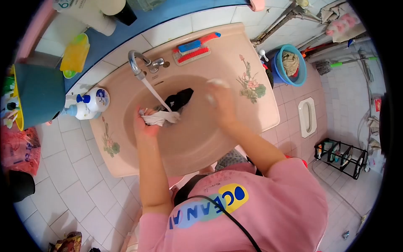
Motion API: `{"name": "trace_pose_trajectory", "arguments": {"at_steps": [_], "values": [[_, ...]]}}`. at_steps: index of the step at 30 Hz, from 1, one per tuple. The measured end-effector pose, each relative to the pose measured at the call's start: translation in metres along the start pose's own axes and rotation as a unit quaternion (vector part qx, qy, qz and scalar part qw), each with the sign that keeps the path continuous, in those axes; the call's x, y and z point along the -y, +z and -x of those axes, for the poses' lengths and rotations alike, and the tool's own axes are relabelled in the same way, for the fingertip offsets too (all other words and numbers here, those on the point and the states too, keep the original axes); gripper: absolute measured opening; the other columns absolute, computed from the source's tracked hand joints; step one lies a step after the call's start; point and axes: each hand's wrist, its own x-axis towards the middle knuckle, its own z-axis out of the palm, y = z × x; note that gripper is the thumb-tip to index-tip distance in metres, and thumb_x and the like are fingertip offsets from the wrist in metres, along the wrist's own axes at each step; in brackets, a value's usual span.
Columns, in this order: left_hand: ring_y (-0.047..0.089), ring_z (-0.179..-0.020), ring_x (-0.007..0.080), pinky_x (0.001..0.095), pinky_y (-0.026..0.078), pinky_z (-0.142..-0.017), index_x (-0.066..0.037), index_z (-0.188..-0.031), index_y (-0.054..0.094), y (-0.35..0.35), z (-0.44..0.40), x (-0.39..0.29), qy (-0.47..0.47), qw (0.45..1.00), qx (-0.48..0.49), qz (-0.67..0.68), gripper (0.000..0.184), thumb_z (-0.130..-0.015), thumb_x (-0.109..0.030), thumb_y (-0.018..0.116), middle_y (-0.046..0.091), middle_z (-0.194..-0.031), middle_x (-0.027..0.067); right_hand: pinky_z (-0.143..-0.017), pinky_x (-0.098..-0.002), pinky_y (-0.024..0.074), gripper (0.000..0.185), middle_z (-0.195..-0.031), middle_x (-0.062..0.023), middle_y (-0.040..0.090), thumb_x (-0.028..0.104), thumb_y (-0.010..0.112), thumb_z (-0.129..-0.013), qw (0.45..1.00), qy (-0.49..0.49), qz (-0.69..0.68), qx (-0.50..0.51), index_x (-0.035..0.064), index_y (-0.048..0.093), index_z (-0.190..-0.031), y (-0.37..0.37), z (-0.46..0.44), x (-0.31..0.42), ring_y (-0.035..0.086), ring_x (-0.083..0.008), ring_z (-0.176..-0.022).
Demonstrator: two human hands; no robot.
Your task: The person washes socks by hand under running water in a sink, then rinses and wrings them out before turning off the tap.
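Water runs from the chrome faucet (137, 65) into the pink sink (197, 151). On the basin's left side my left hand (147, 126) is closed on a white cloth (156, 119), which lies under the stream. A black cloth (180, 98) rests in the basin just beyond it. My right hand (222, 103) is over the basin's right side, blurred by motion, with something small and white (219, 83) at its fingers; what it is cannot be made out.
Behind the basin lie a blue and red brush (197, 42) and a red-bristled brush (191, 55). White bottles (99, 100) stand at the left. A blue bucket (299, 75) holding cloth and a black rack (342, 157) are on the right.
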Motion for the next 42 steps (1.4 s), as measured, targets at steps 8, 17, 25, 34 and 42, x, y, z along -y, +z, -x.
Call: {"name": "trace_pose_trajectory", "arguments": {"at_steps": [8,17,25,34,42], "values": [[0.031,-0.05,0.0104,0.0253,0.033,-0.051,-0.015,-0.062,0.033,-0.014,0.021,-0.015,0.029,0.997,-0.011,-0.075,0.034,-0.089,-0.026,0.051,0.03,-0.053,-0.0022,-0.103,-0.0434,0.0279,0.046,-0.129,-0.0137,0.045,0.025,0.061,-0.08,0.989,0.004,-0.108,0.098,0.0074,0.05,-0.121,0.016,-0.059,0.015,0.038,-0.0323,-0.122],[0.051,-0.075,0.0205,0.0386,0.044,-0.071,-0.008,-0.085,0.048,0.01,0.036,0.025,0.035,0.994,0.007,-0.108,0.02,-0.09,-0.028,0.048,0.05,-0.076,0.0067,-0.1,-0.0358,0.0313,0.058,-0.13,-0.0139,0.044,0.036,0.054,-0.086,0.959,-0.146,-0.075,0.232,0.0018,0.038,-0.131,0.045,-0.047,0.011,0.041,-0.026,-0.119],[0.052,-0.094,0.0246,0.0464,0.041,-0.086,-0.005,-0.101,0.049,-0.017,-0.011,0.007,0.097,0.995,0.002,-0.038,0.023,-0.092,-0.026,0.045,0.053,-0.1,0.0095,-0.087,-0.0312,0.0432,0.048,-0.113,-0.0129,0.054,0.018,0.071,-0.07,0.773,0.216,-0.415,0.429,0.0022,0.056,-0.112,0.07,-0.047,0.053,0.053,-0.0187,-0.103],[0.055,-0.09,0.0236,0.0428,0.047,-0.076,-0.008,-0.106,0.051,-0.059,-0.049,0.052,-0.017,0.981,0.187,-0.042,0.027,-0.091,-0.031,0.049,0.055,-0.092,0.0064,-0.08,-0.0368,0.0428,0.026,-0.09,-0.0129,0.055,0.022,0.068,-0.067,0.887,-0.072,-0.318,0.327,0.0033,0.057,-0.082,0.044,-0.021,0.125,0.055,-0.0298,-0.088],[0.059,-0.082,0.0196,0.0299,0.05,-0.071,-0.008,-0.095,0.053,-0.033,-0.056,0.064,-0.035,0.994,0.036,-0.097,0.019,-0.093,-0.025,0.043,0.058,-0.09,0.006,-0.06,-0.0401,0.0472,0.021,-0.073,-0.016,0.06,0.025,0.064,-0.07,0.946,0.196,-0.194,0.172,0.0059,0.057,-0.071,0.104,-0.056,0.062,0.059,-0.0335,-0.068]]}}
